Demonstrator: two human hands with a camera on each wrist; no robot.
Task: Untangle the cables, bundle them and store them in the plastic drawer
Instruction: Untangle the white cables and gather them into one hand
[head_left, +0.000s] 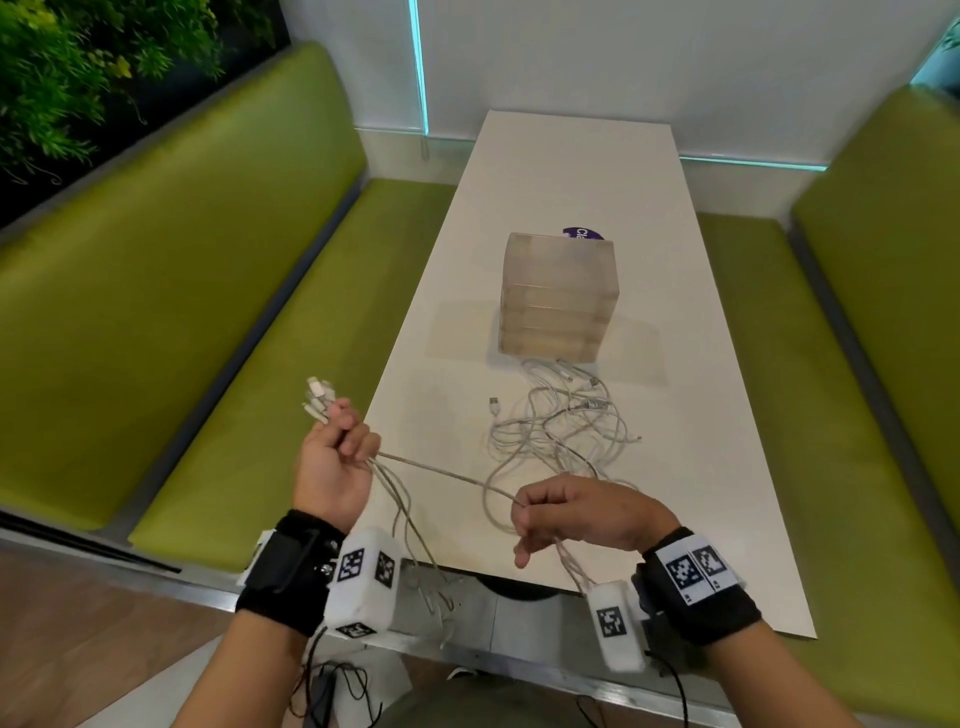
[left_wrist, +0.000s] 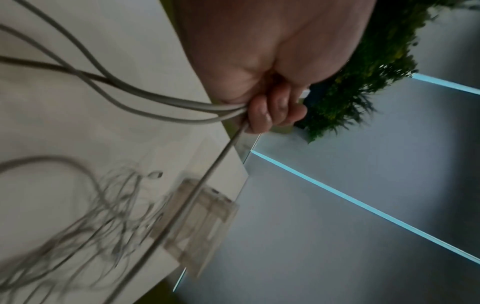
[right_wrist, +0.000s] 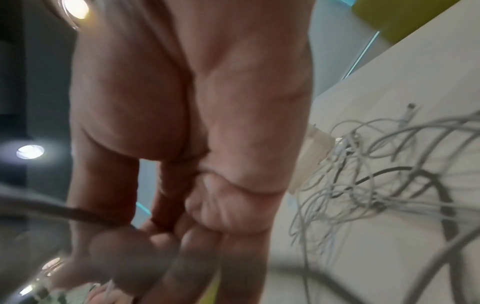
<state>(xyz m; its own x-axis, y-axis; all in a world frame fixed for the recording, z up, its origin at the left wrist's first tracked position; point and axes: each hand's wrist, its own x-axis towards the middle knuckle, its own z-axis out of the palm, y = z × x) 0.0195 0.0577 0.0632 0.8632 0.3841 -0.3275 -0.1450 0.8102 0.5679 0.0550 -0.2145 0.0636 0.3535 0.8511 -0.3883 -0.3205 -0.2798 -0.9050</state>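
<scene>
My left hand is raised off the table's left edge and grips several white cable ends, their plugs sticking up above the fist. One cable runs taut from it to my right hand, which pinches it over the near part of the white table. Other strands hang down below the table edge. A tangle of white cables lies on the table in front of the translucent plastic drawer unit, whose drawers look closed. The left wrist view shows fingers curled round the cables.
Green padded benches flank the narrow table on both sides. A purple round sticker lies behind the drawer unit. A white wall with a lit strip closes the far end. Black wires hang near my body below.
</scene>
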